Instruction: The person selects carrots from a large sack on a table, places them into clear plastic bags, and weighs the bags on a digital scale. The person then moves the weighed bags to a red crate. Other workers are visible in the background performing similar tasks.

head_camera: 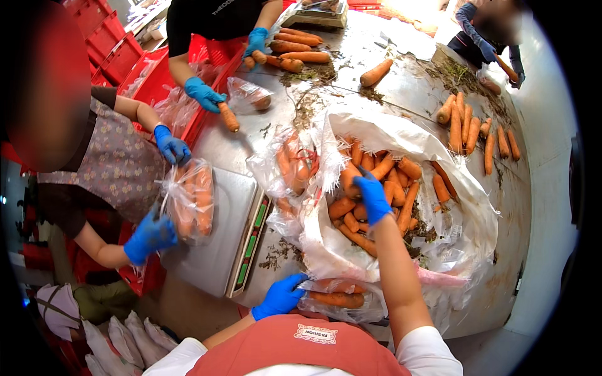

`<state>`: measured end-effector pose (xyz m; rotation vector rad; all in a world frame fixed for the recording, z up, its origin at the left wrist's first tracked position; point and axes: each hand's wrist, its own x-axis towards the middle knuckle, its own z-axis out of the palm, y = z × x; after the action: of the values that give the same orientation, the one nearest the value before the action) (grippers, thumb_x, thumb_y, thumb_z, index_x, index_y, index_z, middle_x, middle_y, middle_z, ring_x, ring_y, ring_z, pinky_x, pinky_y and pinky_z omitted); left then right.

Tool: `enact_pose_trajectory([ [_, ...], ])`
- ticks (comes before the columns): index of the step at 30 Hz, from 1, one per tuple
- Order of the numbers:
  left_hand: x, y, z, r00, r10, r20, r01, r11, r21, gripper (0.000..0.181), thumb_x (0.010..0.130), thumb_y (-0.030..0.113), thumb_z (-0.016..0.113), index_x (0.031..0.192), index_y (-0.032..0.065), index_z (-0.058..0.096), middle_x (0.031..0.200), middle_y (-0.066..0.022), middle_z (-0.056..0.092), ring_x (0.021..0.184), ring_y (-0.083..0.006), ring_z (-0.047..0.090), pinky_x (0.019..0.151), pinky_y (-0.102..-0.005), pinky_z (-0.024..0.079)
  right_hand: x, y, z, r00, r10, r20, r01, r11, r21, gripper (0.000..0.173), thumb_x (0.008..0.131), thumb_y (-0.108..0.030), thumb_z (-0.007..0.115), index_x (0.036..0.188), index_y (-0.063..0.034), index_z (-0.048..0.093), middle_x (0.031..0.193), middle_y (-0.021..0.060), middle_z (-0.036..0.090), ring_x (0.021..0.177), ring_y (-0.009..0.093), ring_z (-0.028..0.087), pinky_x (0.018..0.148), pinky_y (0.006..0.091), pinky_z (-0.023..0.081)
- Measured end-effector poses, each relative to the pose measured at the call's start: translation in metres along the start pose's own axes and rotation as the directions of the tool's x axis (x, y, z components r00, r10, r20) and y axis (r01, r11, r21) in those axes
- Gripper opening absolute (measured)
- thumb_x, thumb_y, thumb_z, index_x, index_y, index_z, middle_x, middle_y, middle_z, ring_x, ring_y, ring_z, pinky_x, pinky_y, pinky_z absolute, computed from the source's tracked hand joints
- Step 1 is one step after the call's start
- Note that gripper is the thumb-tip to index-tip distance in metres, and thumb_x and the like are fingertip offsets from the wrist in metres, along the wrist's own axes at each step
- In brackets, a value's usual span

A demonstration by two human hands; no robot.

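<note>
My left hand (279, 297), in a blue glove, grips the open end of a clear plastic bag (376, 301) near the table's front edge. Inside that bag lie carrots (336, 299). My right hand (374, 195), gloved the same, reaches into a large white woven sack (475, 211) with its mouth spread wide. Its fingers close on a thick carrot (349, 181) at the sack's left side; part of the grip is hidden behind the hand. More loose carrots (397, 192) fill the sack around it, with leafy scraps and plastic at its right.
Left of the sack are bagged carrots (294, 164) and a scale (207, 263). A co-worker's gloved hands (150, 237) handle a carrot bag (193, 199) above it. Other people handle carrots across the metal table (338, 61). Loose carrots (463, 122) lie at right; red crates (202, 117) stand at left.
</note>
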<state>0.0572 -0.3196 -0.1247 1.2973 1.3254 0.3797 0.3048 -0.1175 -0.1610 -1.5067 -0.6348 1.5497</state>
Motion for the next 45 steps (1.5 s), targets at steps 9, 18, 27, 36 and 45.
enact_pose_trajectory([
  [9,-0.014,-0.008,0.009,0.997,0.071,0.044,-0.061,0.979,-0.196,0.033,0.088,0.004,0.048,0.119,0.0104,0.059,0.110,-0.0047,0.063,0.085,-0.0112,0.060,0.077,-0.0269,0.049,-0.160,0.075,-0.109,0.952,0.055,0.300,-0.260,0.661,0.704,0.069,0.074,-0.039,0.051,0.129,0.0011,0.042,0.118,0.0215,0.053,0.100,0.033,0.058,0.076,0.0403,0.050],
  [18,-0.039,-0.006,0.012,0.983,0.141,-0.121,-0.151,0.986,-0.078,0.035,0.085,0.005,0.053,0.119,0.0111,0.059,0.097,-0.0072,0.064,0.081,-0.0107,0.058,0.073,-0.0254,0.047,-0.252,0.086,-0.092,0.978,-0.087,0.190,-0.052,0.779,0.625,0.081,0.066,-0.059,0.059,0.119,0.0011,0.045,0.098,0.0144,0.052,0.076,0.024,0.052,0.058,0.0295,0.045],
  [27,-0.059,-0.011,0.012,0.986,0.140,-0.090,-0.140,0.990,0.011,0.035,0.086,0.011,0.058,0.121,0.0121,0.057,0.099,-0.0083,0.063,0.085,-0.0145,0.058,0.078,-0.0274,0.046,-0.275,0.085,-0.066,0.888,-0.273,0.370,-0.193,0.507,0.840,0.065,0.079,-0.048,0.051,0.119,0.0024,0.043,0.100,0.0164,0.052,0.069,0.021,0.052,0.051,0.0272,0.044],
  [36,-0.051,0.031,-0.007,0.855,0.495,-0.155,-0.518,0.817,-0.252,0.080,0.075,0.031,0.073,0.141,0.0180,0.031,0.128,-0.0098,0.044,0.108,-0.0216,0.047,0.089,-0.0336,0.042,-0.297,0.096,-0.044,0.708,-0.341,0.619,-0.488,0.397,0.777,0.067,0.080,-0.052,0.051,0.117,0.0031,0.044,0.086,0.0156,0.051,0.035,0.016,0.042,0.031,0.0250,0.034],
  [45,-0.016,0.045,-0.014,0.887,0.459,0.051,-0.160,0.409,-0.898,0.063,0.087,0.014,0.059,0.141,0.0078,0.029,0.129,-0.0148,0.048,0.071,-0.0067,0.048,0.065,-0.0182,0.042,-0.315,0.062,-0.020,0.918,-0.006,0.396,-0.295,0.655,0.695,0.083,0.086,-0.069,0.020,0.127,-0.0011,0.044,0.101,0.0260,0.061,0.045,0.024,0.052,0.036,0.0280,0.038],
])
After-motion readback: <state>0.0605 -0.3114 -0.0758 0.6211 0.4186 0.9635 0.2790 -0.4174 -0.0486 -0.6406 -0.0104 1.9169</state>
